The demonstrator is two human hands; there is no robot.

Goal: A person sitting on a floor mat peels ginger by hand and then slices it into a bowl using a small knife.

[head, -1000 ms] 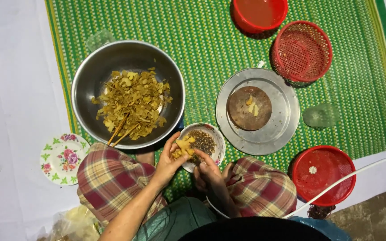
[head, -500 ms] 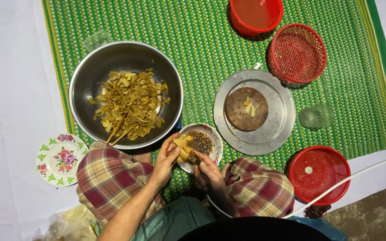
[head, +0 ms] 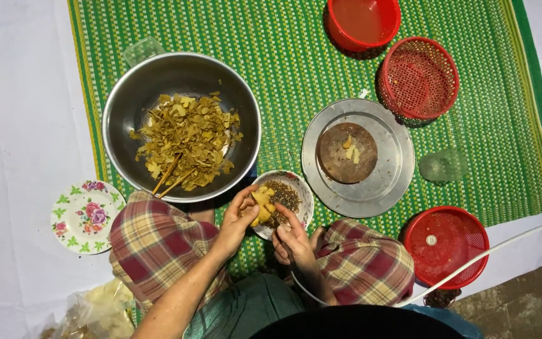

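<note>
Left hand [head: 236,221] closed on knobbly yellow ginger piece [head: 261,204], held over small white patterned bowl [head: 303,194] of brown scraps at near edge of green woven mat [head: 283,56]. Right hand [head: 293,242] pinched at ginger's underside; whether holding a tool, cannot tell. Large steel bowl [head: 127,113] of yellow peelings toward mat's left edge. Round steel tray [head: 396,166] with brown wooden disc [head: 346,152] mid-mat.

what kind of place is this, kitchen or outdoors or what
Probably a home food-prep spot on the floor, not a counter kitchen. A green woven mat is spread on the ground, holding a steel bowl of yellowish pieces, a metal tray and red baskets.
</note>
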